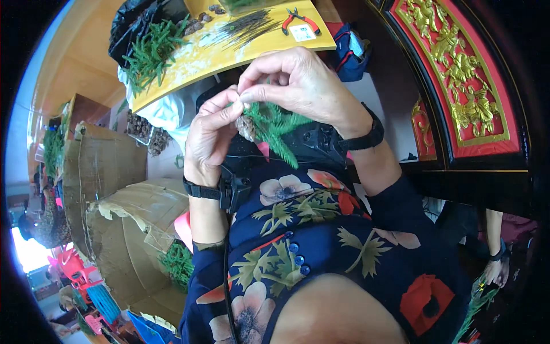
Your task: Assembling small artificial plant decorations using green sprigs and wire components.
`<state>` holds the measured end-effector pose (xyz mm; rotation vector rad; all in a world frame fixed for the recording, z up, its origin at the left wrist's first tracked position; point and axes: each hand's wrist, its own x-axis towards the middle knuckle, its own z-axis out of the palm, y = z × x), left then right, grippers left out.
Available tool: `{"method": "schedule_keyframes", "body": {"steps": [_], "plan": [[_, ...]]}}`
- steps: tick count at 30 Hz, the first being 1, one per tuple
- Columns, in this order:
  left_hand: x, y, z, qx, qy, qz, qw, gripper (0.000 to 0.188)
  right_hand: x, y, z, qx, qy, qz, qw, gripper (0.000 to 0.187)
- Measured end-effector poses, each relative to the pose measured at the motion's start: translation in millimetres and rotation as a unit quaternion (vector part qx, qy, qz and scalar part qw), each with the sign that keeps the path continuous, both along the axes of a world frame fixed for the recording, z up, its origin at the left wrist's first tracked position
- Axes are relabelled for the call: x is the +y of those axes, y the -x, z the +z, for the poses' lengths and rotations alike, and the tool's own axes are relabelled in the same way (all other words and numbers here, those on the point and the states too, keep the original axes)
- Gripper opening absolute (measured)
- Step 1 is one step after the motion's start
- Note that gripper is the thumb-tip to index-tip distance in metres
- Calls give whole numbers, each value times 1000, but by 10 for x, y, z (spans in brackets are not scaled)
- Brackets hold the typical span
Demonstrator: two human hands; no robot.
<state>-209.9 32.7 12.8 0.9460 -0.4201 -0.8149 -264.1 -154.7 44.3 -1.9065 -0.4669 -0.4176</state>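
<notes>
Above my lap, both hands meet at the stem end of a green pine sprig (pixel 278 131), which looks artificial. A brown pine cone (pixel 246 128) hangs beside its needles, just under my fingertips. The thumb and fingers of my left hand (pixel 213 127) pinch the top of the sprig. From the other side, my right hand (pixel 295 83) pinches at the same spot, its fingers curled. The exact joint between cone and sprig is covered by my fingertips.
A yellow table (pixel 229 56) ahead carries loose green sprigs (pixel 153 50), dark thin wires (pixel 246 27), pine cones (pixel 195 25) and red-handled pliers (pixel 300 22). Torn cardboard boxes (pixel 134 209) stand left. A carved red-and-gold panel (pixel 458 69) is right. Another person's hand (pixel 496 272) holds greenery at lower right.
</notes>
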Motion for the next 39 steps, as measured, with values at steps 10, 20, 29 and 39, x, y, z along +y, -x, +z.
{"method": "schedule_keyframes", "body": {"steps": [10, 20, 29, 39], "plan": [[-36, 98, 83, -118, -110, 45, 986, 14, -60, 54, 68, -11, 59, 41, 997, 9], [-124, 172, 126, -237, -161, 163, 944, 9, -80, 8, 33, 59, -35, -22, 997, 18], [-49, 75, 115, -34, -49, 17, 998, 16, -155, -55, 3, -117, 62, 90, 987, 17], [-36, 112, 101, -191, -170, 55, 965, 16, -129, 26, 41, -42, 134, 39, 989, 8]]}}
